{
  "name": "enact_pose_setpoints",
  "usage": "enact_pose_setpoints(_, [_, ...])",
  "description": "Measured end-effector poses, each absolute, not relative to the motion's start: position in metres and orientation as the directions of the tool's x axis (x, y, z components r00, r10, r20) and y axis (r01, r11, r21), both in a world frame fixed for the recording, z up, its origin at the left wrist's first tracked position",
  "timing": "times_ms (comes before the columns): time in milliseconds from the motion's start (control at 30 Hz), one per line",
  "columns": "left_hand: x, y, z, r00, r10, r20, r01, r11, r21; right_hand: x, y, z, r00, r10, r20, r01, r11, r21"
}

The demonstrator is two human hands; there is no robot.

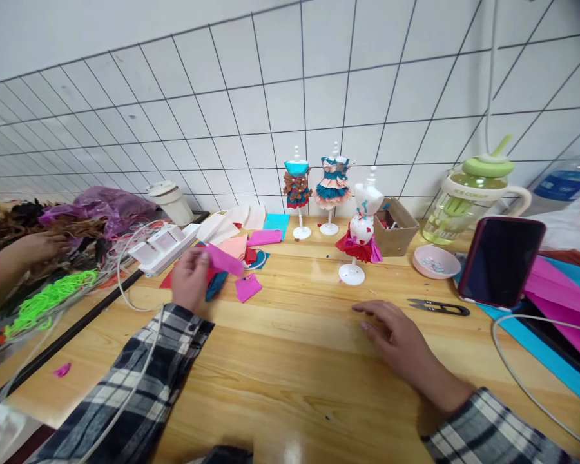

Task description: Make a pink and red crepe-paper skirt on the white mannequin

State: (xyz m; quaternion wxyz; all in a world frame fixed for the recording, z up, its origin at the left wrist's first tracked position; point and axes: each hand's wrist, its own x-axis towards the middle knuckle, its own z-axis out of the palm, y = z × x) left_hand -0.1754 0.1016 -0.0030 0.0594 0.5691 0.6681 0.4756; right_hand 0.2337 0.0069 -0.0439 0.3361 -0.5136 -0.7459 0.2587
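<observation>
Over a pile of coloured paper-like pieces, my left hand (189, 278) pinches a magenta strip (225, 260). My right hand (395, 335) rests above the bare wood on the right, fingers loosely spread and holding nothing. Near it stands a small white dress form (360, 229) with a red and magenta skirt and red spots on the body. Two more dress forms are behind: one in a turquoise top and brown ruffles (297, 187), the other in teal and peach ruffles (333, 183). A small magenta piece (248, 288) lies flat beside the pile.
Thread snips (438, 307) lie near a pink dish (435, 262) of small bits. A phone (502, 261), a drink bottle (468, 200) and a cardboard box (396, 227) stand on the right. Left are a power strip (169, 248), a white cup (170, 202) and another person's hand (43, 248).
</observation>
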Motion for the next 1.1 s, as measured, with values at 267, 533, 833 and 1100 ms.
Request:
enact_pose_setpoints(267, [-0.012,0.061,-0.008,0.691,0.703,-0.166,0.262,-0.03,0.965,0.218,0.004,-0.056,-0.29,0.951,0.102,-0.035,0.096,-0.995])
enact_pose_setpoints(533, [0.014,0.082,0.001,0.776,0.62,-0.121,0.238,-0.11,0.965,0.218,0.006,-0.034,-0.345,0.936,-0.064,-0.088,-0.1,-0.991])
enact_pose_setpoints(833, [-0.016,0.102,-0.008,0.708,0.688,-0.159,0.469,-0.289,0.835,0.24,0.013,-0.035,-0.1,0.99,-0.096,0.307,-0.061,-0.95])
enact_pose_setpoints(1100, [-0.022,0.111,-0.022,0.583,0.812,-0.002,0.58,-0.415,0.701,0.249,0.017,-0.036,-0.052,0.999,0.017,0.668,0.047,-0.743])
